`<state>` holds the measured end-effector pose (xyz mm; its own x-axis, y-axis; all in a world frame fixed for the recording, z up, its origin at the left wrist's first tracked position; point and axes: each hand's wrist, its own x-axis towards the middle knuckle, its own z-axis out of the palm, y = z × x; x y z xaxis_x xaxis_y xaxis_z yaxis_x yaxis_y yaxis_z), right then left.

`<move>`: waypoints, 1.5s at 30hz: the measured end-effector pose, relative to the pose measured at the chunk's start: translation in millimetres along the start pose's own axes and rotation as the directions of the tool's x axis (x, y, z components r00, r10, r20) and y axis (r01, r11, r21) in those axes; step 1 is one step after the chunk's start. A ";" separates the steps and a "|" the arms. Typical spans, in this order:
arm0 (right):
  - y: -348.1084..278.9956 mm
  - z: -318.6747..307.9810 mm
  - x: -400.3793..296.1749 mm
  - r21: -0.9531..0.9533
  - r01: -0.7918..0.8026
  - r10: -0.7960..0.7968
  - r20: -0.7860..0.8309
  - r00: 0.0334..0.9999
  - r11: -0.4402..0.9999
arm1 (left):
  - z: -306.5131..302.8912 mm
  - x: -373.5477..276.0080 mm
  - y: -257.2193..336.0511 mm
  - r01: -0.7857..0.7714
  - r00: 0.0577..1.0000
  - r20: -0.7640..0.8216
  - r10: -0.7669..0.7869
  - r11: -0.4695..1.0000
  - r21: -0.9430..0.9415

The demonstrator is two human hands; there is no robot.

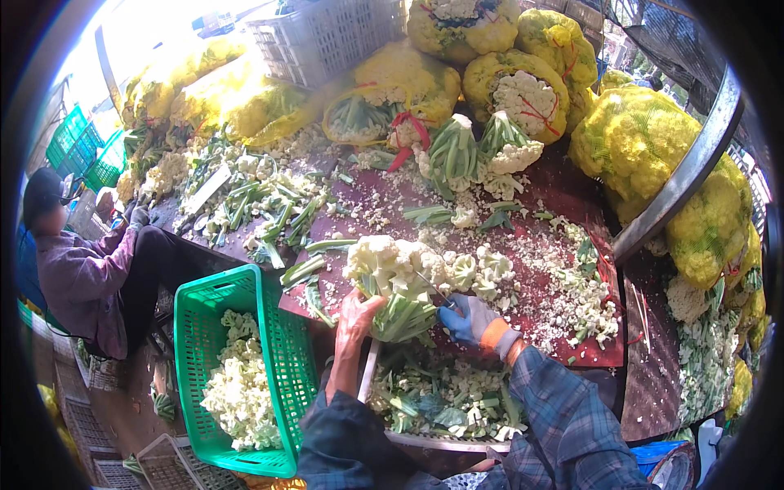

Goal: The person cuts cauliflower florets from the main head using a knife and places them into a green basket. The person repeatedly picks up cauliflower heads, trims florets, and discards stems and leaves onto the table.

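My bare left hand (358,312) grips a cauliflower head (392,266) by its green stem end, over the near edge of the dark red table (380,190). My right hand (474,321), in a blue and grey glove with an orange band, is closed on a knife (433,286); its thin blade reaches into the florets, and its handle is mostly hidden in the glove. Cut florets (484,266) lie just right of the head. Below my hands a white-rimmed crate (422,440) holds leaves, stems and scraps. Cauliflower florets (242,392) lie in the green plastic crate at the left.
Yellow mesh sacks of cauliflower (637,141) line the back and right, beside a curved metal post (686,171). Two trimmed heads (456,150) lie at the back. Stems and leaves (269,208) cover the table's left part. A seated person (86,263) works at far left.
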<state>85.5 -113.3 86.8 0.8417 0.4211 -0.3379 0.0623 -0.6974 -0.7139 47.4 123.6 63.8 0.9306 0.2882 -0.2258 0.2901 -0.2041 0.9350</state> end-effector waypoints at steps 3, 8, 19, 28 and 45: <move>1.2 1.1 0.7 0.014 -0.012 0.012 0.008 1.000 1.000 | 0.2 4.0 -8.5 0.003 1.000 0.021 -0.002 1.000 -0.029; 17.4 7.3 6.4 -0.102 0.033 -0.033 -0.001 0.999 0.994 | 4.9 -0.1 -7.8 0.015 0.998 0.055 -0.009 0.995 -0.100; 40.4 55.4 26.0 -0.194 -0.016 0.000 -0.081 0.997 0.981 | -0.9 28.7 -69.6 -0.162 0.976 -0.126 0.180 0.976 0.142; 28.9 4.4 -24.3 0.307 0.007 0.018 -0.080 0.997 0.952 | 12.5 9.5 -37.5 -0.115 0.989 0.059 0.138 0.949 -0.293; 69.2 26.8 -7.1 0.522 -0.066 0.037 0.065 0.997 0.851 | -6.5 22.2 -47.6 0.099 0.993 0.088 -0.077 0.957 -0.272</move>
<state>69.5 -149.1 23.4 0.8070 0.4313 -0.4033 -0.2821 -0.3185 -0.9050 52.7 145.7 16.0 0.9214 0.2198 -0.3205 0.3086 0.0875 0.9472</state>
